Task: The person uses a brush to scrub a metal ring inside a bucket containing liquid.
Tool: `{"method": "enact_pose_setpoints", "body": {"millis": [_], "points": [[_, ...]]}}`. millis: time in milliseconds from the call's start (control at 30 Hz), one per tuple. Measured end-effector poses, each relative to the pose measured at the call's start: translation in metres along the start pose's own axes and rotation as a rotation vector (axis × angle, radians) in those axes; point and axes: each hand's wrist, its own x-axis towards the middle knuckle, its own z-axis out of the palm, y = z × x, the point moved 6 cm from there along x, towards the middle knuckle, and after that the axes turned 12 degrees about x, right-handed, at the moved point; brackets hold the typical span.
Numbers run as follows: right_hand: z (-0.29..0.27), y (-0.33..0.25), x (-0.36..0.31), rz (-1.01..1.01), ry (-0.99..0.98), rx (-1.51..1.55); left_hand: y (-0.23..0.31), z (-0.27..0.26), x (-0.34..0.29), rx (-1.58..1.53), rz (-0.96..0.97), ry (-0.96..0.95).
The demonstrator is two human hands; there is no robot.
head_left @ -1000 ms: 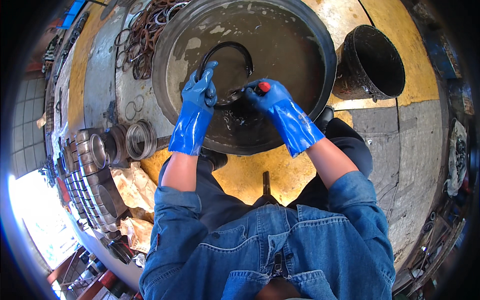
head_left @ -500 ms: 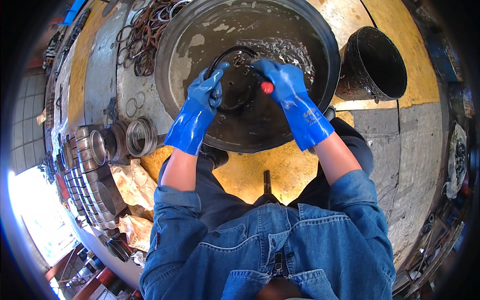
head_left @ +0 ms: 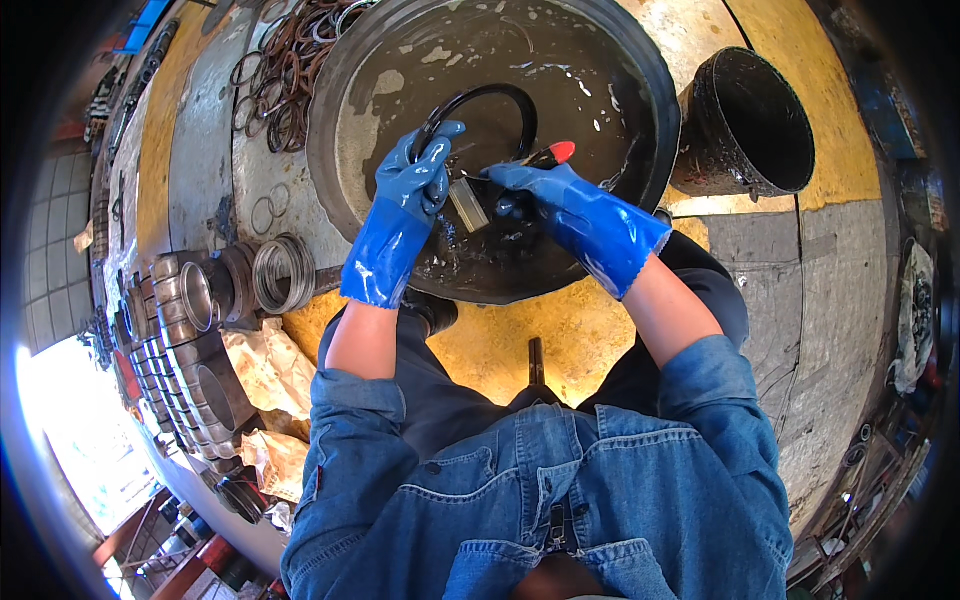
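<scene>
In a blue rubber glove, my left hand (head_left: 412, 182) is closed around the left side of a wet black ring (head_left: 508, 89). It holds the ring tilted over a large round basin (head_left: 328, 150) of murky dark liquid. My right hand (head_left: 555, 195), gloved the same way, grips a paint brush (head_left: 468, 205) with pale bristles and a red-tipped handle. The bristles point left, close to the near part of the ring and my left fingers. Whether they touch the ring I cannot tell, since its lower part is hidden.
A dark bucket (head_left: 752, 125) leans at the basin's right. Rusty rings (head_left: 290, 75) lie heaped at the far left, with thin rings (head_left: 268, 212) nearer. Stacked metal rings (head_left: 284, 273), cylindrical sleeves (head_left: 180, 350) and brown paper (head_left: 265, 368) are on the left.
My right hand has turned and come nearer, bringing the bristles into sight beside my left hand. The red handle tip now points away to the far right. The liquid's splashing has eased.
</scene>
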Motion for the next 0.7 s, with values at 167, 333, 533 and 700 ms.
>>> {"method": "enact_pose_setpoints", "body": {"millis": [167, 333, 533, 700], "points": [[0.002, -0.012, 0.002, -0.259, 0.025, -0.839, 0.007, 0.007, -0.005, 0.15, -0.04, -0.008], [-0.01, -0.02, 0.003, -0.651, 0.284, -1.449, 0.005, 0.009, -0.005, 0.102, -0.178, 0.075], [-0.004, -0.051, -0.024, -0.919, 0.286, -1.511, -0.011, 0.013, -0.003, 0.31, -0.312, 0.002], [-0.014, -0.097, -0.046, -0.923, 0.446, -0.935, -0.022, 0.015, 0.004, 0.493, -0.293, -0.181]]}}
